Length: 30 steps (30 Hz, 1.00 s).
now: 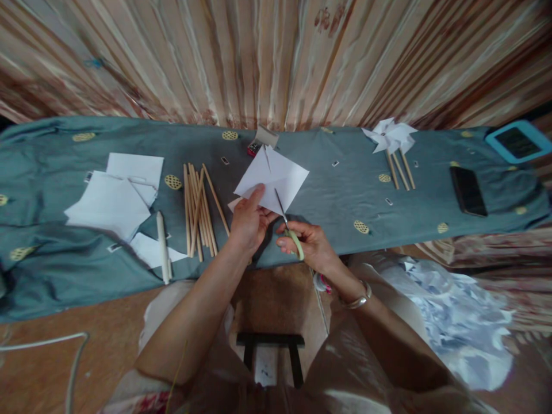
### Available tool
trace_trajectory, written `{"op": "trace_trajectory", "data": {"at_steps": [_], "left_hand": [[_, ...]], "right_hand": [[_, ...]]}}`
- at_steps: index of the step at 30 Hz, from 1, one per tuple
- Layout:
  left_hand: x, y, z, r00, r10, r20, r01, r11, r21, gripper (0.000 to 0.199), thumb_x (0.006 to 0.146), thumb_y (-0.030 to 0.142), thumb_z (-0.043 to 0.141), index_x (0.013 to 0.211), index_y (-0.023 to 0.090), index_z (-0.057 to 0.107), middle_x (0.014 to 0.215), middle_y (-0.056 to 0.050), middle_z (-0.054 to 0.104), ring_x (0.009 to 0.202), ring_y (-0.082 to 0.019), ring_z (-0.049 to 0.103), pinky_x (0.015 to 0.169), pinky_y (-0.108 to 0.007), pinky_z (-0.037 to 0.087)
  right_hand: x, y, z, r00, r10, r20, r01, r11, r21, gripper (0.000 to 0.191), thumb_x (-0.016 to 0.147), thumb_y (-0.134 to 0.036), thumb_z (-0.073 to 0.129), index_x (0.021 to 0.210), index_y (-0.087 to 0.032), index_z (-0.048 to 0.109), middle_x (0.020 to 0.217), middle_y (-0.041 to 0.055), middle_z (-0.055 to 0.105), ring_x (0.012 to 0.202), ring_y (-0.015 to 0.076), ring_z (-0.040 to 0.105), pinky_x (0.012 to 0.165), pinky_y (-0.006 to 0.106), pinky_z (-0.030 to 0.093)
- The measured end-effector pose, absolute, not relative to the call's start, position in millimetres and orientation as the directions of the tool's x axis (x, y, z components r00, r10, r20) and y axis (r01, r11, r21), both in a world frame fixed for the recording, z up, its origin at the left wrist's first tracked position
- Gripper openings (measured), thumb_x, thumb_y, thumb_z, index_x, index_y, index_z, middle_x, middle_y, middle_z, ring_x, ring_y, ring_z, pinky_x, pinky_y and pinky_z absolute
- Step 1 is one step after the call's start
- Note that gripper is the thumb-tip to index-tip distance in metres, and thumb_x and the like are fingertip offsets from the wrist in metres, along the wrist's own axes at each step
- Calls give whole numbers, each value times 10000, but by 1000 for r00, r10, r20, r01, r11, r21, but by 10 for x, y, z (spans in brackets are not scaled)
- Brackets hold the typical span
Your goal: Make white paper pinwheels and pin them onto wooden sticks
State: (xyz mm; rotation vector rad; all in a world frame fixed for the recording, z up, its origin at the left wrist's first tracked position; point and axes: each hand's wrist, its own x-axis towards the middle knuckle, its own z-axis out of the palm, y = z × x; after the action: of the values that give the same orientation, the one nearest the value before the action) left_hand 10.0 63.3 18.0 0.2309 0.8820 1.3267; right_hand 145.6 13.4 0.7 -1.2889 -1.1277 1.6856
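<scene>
A white paper square (287,171), turned like a diamond, is held up over the cloth-covered table. Its lower left edge is gripped by my left hand (250,221), thumb on top and fingers beneath. A cut line runs in from the paper's top corner. My right hand (304,241) holds scissors with light green handles (297,246), their metal blades reaching over the lower right part of the paper. Just behind the paper sits a small open box with red contents (253,149). Several wooden sticks (200,213) lie left of my left hand.
White paper sheets (112,201) and a white pen-like tool (163,247) lie at the left. Paper pinwheels on sticks (390,138), a dark phone (469,191) and a blue-framed device (520,142) are at the right. Crumpled plastic (461,322) lies below the table's right side.
</scene>
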Motion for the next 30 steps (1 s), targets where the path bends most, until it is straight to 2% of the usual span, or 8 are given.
{"op": "trace_trajectory", "data": {"at_steps": [8,13,22,25,30], "left_hand": [[113,630,230,-22,892,-451,-761,277,587,208,735,250,762,863,182,613,726,21,722,650,-128,689,722,-261,554],[110,629,236,-17,885,-464,-763,289,579,230,723,247,776,872,180,614,739,19,724,666,-135,692,749,-277,550],[114,643,213,-31,893,-449,-761,270,590,252,696,251,781,858,180,602,722,25,716,635,-125,678,669,-241,532],[117,638,207,-31,897,-441,-761,265,592,248,701,243,779,863,178,603,729,28,717,639,-122,679,702,-254,544],[67,679,235,-41,893,-448,-766,260,588,184,751,220,748,869,187,612,735,23,720,657,-127,687,760,-281,570]], "right_hand": [[1433,140,39,-229,907,-353,-29,-368,-929,425,542,-489,895,754,-191,678,561,-46,594,498,75,521,487,205,421],[1421,140,51,-229,904,-361,-40,-379,-925,443,533,-485,899,770,-194,664,562,-50,570,506,84,520,498,219,435],[1402,143,54,-211,907,-365,-26,-379,-925,448,506,-499,902,716,-189,657,528,-54,581,488,73,510,469,195,395],[1411,144,39,-214,911,-352,-21,-364,-931,445,524,-515,891,727,-191,663,529,-54,584,489,79,517,479,205,401],[1478,134,73,-273,892,-359,51,-359,-932,491,532,-509,894,847,-191,693,585,-51,601,530,80,512,522,212,412]]}}
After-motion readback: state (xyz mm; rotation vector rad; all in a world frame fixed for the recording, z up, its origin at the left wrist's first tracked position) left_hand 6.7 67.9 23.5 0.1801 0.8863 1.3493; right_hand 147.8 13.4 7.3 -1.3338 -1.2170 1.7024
